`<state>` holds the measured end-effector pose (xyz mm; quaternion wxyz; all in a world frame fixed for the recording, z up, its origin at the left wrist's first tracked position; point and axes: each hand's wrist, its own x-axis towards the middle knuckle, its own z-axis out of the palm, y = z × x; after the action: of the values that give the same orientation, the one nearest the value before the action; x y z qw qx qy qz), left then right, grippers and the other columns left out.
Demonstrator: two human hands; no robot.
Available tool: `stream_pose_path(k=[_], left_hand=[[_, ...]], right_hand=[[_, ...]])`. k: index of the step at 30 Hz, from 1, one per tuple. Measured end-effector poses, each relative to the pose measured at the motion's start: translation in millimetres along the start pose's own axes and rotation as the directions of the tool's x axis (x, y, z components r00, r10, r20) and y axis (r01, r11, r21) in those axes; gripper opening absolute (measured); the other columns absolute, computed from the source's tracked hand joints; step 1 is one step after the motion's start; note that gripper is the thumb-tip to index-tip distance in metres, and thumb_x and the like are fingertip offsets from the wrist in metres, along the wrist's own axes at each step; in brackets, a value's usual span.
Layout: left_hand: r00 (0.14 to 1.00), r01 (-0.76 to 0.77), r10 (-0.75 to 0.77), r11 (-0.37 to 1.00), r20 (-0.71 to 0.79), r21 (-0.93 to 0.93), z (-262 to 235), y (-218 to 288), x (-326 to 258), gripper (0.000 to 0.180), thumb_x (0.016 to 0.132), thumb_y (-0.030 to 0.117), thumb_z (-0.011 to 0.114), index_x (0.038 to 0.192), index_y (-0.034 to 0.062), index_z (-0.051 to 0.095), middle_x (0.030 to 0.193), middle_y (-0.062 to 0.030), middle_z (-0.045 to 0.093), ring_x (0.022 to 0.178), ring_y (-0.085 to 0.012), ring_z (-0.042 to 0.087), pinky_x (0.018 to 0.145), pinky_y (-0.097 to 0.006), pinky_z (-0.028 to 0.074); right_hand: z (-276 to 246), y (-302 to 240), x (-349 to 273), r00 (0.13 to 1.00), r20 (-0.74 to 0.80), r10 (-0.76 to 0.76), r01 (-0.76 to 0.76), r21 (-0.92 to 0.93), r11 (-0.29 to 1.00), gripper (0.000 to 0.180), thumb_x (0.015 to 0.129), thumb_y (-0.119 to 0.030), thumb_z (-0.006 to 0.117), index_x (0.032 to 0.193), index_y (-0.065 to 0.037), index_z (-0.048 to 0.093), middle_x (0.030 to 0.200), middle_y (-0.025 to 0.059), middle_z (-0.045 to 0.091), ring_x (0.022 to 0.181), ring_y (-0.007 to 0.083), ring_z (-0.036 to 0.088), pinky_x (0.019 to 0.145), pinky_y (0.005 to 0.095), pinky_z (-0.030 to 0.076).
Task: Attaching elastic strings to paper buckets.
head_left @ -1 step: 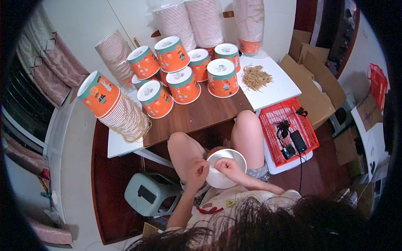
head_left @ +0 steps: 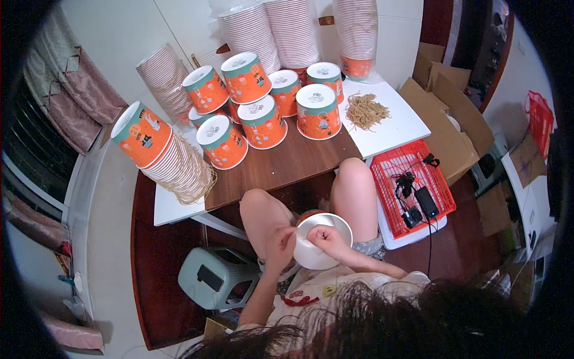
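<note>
Bare hands meet in the lower middle of the frame in the head view, the left hand [head_left: 282,244] at the left edge of a round white-lined orange paper bucket [head_left: 312,256] and the right hand [head_left: 330,241] over its open mouth. Both sets of fingers curl inward with tips drawn close; whether they pinch something thin is too small to tell.

The bucket sits between the bare thighs, mouth up and tilted toward the wearer. Its orange outer wall shows at the upper left of the rim, so its long axis seems to run from the mouth away toward the top of the frame. The right hand is nearer the centre of the opening; the left overlaps the rim, contact unclear.

Well apart, in the upper middle, upside-down orange-and-green paper buckets [head_left: 319,118] stand on the brown-and-white table [head_left: 287,161]. To their right lies a loose heap of thin tan loops [head_left: 367,111], farther from the left hand than from the right.
</note>
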<state>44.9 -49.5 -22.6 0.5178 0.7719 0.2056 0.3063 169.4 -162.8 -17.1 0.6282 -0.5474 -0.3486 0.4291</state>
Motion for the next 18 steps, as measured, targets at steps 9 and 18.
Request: stream_pose_path(k=[9, 18], left_hand=[[0.988, -0.019, -0.066, 0.850, 0.141, 0.527, 4, 1, 19, 0.024, 0.073, 0.009, 0.056, 0.097, 0.0062, 0.054, 0.091, -0.0140, 0.054, 0.082, -0.0293, 0.053, 0.068, -0.035, 0.044], [0.927, 0.333, -0.357, 0.925, -0.118, -0.182, 30, -29, -35, 0.035, 0.069, 0.002, 0.057, 0.101, -0.0038, 0.043, 0.089, -0.0127, 0.052, 0.080, -0.0177, 0.053, 0.066, -0.030, 0.046]], right_hand=[[-10, 7, 11, 0.990, -0.123, -0.075, 0.077, 0.012, 0.997, 0.006, 0.079, -0.005, 0.051, 0.077, -0.003, 0.056, 0.061, -0.0079, 0.044, 0.054, -0.0001, 0.035, 0.047, 0.0162, 0.029], [-9, 1, 20, 0.934, 0.058, -0.353, 0.314, -0.608, 0.729, 0.009, 0.072, -0.012, 0.060, 0.079, -0.005, 0.060, 0.068, 0.0068, 0.056, 0.056, 0.0161, 0.054, 0.051, 0.0266, 0.042]])
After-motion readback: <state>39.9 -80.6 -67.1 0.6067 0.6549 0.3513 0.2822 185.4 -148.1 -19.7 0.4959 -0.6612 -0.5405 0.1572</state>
